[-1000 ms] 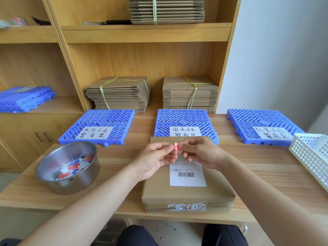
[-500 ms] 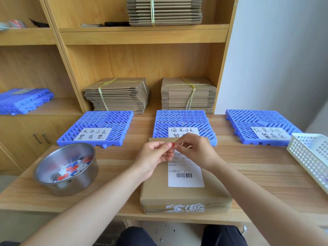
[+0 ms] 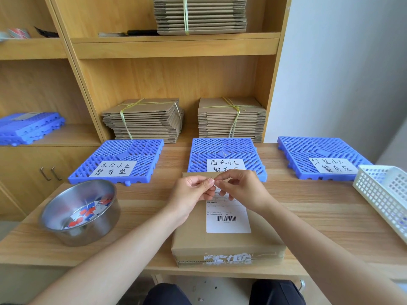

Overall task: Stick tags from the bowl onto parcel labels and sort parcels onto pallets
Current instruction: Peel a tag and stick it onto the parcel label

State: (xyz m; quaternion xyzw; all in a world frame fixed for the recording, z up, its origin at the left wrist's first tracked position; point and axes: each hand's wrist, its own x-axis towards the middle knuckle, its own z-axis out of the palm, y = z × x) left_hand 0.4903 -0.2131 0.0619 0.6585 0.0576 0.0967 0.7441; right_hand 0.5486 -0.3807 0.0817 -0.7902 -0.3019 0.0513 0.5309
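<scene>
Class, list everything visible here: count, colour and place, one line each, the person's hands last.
parcel: 1, brown, table front centre
label: 1, white, on parcel's top
tag: 1, colour unclear, pinched by both hands
bowl: 1, steel, table left
loose tags: several, red, blue, white, in bowl
pallets: 3, blue, table back, white signs
spare pallets: stack, blue, left shelf
basket: 1, white, table right
cardboard bundles: 3, brown, yellow-tied, shelves
left hand: 1, above parcel, pinching tag
right hand: 1, above parcel, pinching tag
</scene>
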